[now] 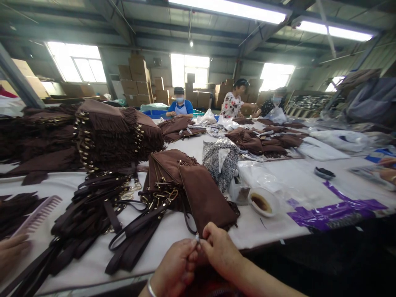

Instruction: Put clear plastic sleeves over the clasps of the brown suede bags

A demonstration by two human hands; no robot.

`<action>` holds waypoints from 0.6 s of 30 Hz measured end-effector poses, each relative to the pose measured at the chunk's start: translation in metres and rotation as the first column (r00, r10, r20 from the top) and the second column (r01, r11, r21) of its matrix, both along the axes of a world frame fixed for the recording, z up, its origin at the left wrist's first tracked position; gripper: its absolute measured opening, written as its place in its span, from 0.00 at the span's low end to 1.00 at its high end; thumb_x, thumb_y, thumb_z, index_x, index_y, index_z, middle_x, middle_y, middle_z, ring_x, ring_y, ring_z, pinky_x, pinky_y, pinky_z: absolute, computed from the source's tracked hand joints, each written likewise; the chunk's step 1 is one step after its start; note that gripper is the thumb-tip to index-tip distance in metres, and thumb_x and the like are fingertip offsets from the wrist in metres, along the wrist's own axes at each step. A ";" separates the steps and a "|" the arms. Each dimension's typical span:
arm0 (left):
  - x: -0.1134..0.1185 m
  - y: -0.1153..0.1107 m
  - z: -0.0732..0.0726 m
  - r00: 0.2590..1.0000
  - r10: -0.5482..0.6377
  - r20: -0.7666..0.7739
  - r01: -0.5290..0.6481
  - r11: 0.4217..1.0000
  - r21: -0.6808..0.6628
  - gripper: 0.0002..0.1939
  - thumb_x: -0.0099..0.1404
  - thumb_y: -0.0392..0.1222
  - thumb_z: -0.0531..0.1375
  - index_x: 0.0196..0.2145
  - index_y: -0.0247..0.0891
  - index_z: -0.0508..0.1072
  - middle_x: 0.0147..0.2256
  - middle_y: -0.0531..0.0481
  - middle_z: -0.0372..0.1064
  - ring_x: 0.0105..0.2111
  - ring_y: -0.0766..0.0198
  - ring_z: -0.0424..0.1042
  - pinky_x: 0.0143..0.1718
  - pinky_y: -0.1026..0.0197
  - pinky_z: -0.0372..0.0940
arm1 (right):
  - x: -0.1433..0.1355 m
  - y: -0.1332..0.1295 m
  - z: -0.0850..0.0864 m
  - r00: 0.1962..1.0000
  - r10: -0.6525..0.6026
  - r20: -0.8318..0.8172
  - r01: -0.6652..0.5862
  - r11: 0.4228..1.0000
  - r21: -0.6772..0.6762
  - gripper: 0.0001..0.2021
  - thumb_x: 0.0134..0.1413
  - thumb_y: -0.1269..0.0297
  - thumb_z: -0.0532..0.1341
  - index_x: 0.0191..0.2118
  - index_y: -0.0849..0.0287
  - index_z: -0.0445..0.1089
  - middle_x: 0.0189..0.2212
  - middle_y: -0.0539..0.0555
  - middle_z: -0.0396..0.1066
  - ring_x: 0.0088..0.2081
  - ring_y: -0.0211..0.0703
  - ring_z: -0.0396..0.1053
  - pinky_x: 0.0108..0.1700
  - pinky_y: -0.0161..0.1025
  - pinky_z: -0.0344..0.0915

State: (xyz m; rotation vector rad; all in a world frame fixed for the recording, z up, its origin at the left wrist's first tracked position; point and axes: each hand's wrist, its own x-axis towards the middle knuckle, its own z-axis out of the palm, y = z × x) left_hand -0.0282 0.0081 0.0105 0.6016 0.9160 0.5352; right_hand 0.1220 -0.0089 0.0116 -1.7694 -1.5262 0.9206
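Observation:
My left hand (177,267) and my right hand (222,249) meet at the table's near edge, both closed in a pinch. Between their fingertips is a small shiny metal fitting (197,238); its exact kind is too small to tell. It sits at the near corner of a flat brown bag (206,198), which lies slanted over more brown bags with zippers and gold clasps. A thin dark strap loop (189,222) hangs by that corner. Left of the hands lies a bundle of dark brown straps (136,239) with gold hardware.
A tall stack of fringed brown bags (108,136) stands at left. Right of the bag are a cup of brown liquid (260,202), a crumpled silvery bag (220,163) and purple plastic (337,212). Another person's hand (14,251) holds a pink comb (38,214). Several people work across the table.

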 end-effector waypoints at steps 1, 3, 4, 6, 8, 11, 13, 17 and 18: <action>-0.001 -0.001 0.000 1.000 -0.008 -0.019 0.008 1.000 0.020 0.20 0.50 0.55 0.65 0.30 0.37 0.66 0.19 0.61 0.52 0.16 0.77 0.43 0.15 0.69 0.34 | 0.004 -0.002 0.002 1.000 0.003 0.009 -0.003 1.000 -0.005 0.01 0.49 0.70 0.58 0.31 0.57 0.65 0.19 0.46 0.65 0.23 0.37 0.63 0.26 0.33 0.53; -0.003 -0.003 0.000 0.995 -0.011 -0.100 0.018 0.998 0.063 0.22 0.51 0.59 0.63 0.30 0.37 0.66 0.19 0.61 0.54 0.15 0.77 0.43 0.15 0.69 0.34 | 0.010 -0.007 0.009 1.000 0.003 0.003 -0.003 1.000 0.011 0.03 0.52 0.67 0.57 0.31 0.58 0.68 0.22 0.47 0.68 0.26 0.38 0.65 0.29 0.34 0.55; -0.004 -0.003 -0.001 0.988 -0.008 -0.152 0.021 0.996 0.084 0.23 0.52 0.60 0.62 0.30 0.37 0.67 0.19 0.61 0.55 0.15 0.77 0.43 0.15 0.68 0.34 | 0.011 -0.009 0.012 1.000 -0.002 -0.017 0.002 1.000 0.018 0.06 0.53 0.66 0.56 0.31 0.58 0.69 0.23 0.49 0.69 0.27 0.39 0.66 0.30 0.34 0.56; -0.005 -0.004 -0.004 0.969 0.000 -0.248 0.033 0.991 0.130 0.24 0.53 0.63 0.60 0.30 0.37 0.67 0.19 0.60 0.57 0.14 0.76 0.44 0.15 0.67 0.35 | 0.010 -0.014 0.019 0.995 -0.008 -0.098 0.008 1.000 -0.006 0.10 0.54 0.65 0.55 0.28 0.59 0.71 0.24 0.50 0.70 0.29 0.40 0.67 0.32 0.35 0.57; -0.005 -0.005 -0.009 0.946 0.005 -0.323 0.058 0.981 0.184 0.24 0.54 0.64 0.58 0.29 0.37 0.67 0.18 0.60 0.56 0.14 0.75 0.45 0.16 0.67 0.37 | 0.004 -0.017 0.022 0.976 -0.002 -0.218 -0.016 0.997 -0.081 0.12 0.53 0.65 0.54 0.23 0.60 0.69 0.20 0.49 0.67 0.26 0.38 0.64 0.30 0.34 0.56; -0.005 -0.006 -0.016 0.901 0.040 -0.433 0.132 0.924 0.360 0.23 0.58 0.62 0.55 0.23 0.38 0.65 0.17 0.57 0.57 0.16 0.71 0.52 0.18 0.65 0.45 | -0.010 -0.017 0.021 0.907 -0.014 -0.420 -0.062 0.984 -0.164 0.14 0.50 0.64 0.54 0.17 0.60 0.62 0.15 0.46 0.59 0.20 0.33 0.56 0.25 0.33 0.50; -0.004 -0.009 -0.019 0.853 0.098 -0.513 0.200 0.846 0.494 0.23 0.62 0.59 0.53 0.21 0.38 0.66 0.19 0.54 0.60 0.20 0.67 0.58 0.22 0.63 0.50 | -0.017 -0.016 0.017 0.835 -0.091 -0.542 -0.064 0.964 -0.260 0.14 0.51 0.60 0.54 0.17 0.59 0.59 0.13 0.44 0.55 0.16 0.30 0.48 0.20 0.32 0.44; -0.003 -0.016 -0.018 0.751 0.234 -0.617 0.293 0.720 0.629 0.21 0.67 0.53 0.47 0.23 0.39 0.66 0.22 0.49 0.65 0.25 0.62 0.63 0.27 0.60 0.53 | -0.026 -0.017 0.003 0.577 -0.373 -0.726 -0.067 0.865 -0.498 0.14 0.45 0.52 0.61 0.26 0.56 0.59 0.14 0.40 0.54 0.12 0.26 0.38 0.16 0.30 0.34; -0.003 -0.018 -0.016 0.743 0.237 -0.626 0.306 0.711 0.633 0.21 0.68 0.53 0.46 0.23 0.39 0.66 0.22 0.49 0.66 0.25 0.62 0.63 0.27 0.60 0.54 | -0.027 -0.018 -0.002 0.505 -0.424 -0.752 -0.073 0.847 -0.526 0.15 0.43 0.52 0.63 0.27 0.56 0.59 0.15 0.39 0.55 0.12 0.26 0.39 0.15 0.30 0.34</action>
